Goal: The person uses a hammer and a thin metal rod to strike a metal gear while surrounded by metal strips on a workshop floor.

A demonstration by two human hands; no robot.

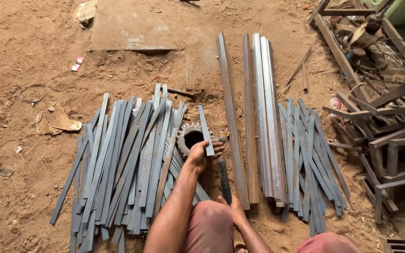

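In the head view, the left hand (202, 154) is seen at the end of a bare forearm stretched forward from the lower middle of the frame, above a bent knee. Its fingers are closed around the near end of a flat steel strip (206, 130), so the strip is held firmly. The strip is grey-blue, narrow and straight, with a squared far end. It runs away from the hand toward the top of the frame and lies across the rim of a toothed gear wheel (191, 136) with a dark round bore, which rests on the sandy ground (29, 51).

The right hand (233, 208) is placed low, just beside the knee, and is closed on the near end of a dark hammer handle (223, 175). The handle points up toward the left hand; its head is hidden behind that hand and cannot be made out.

To the left of the gear, a large fan of similar cut strips (123, 164) is spread on the ground. To the right, 4 long steel bars (254, 117) are laid side by side, and a second heap of strips (308, 159) is seen beyond them. A stack of rusty welded frames (385, 126) is seen at the far right.
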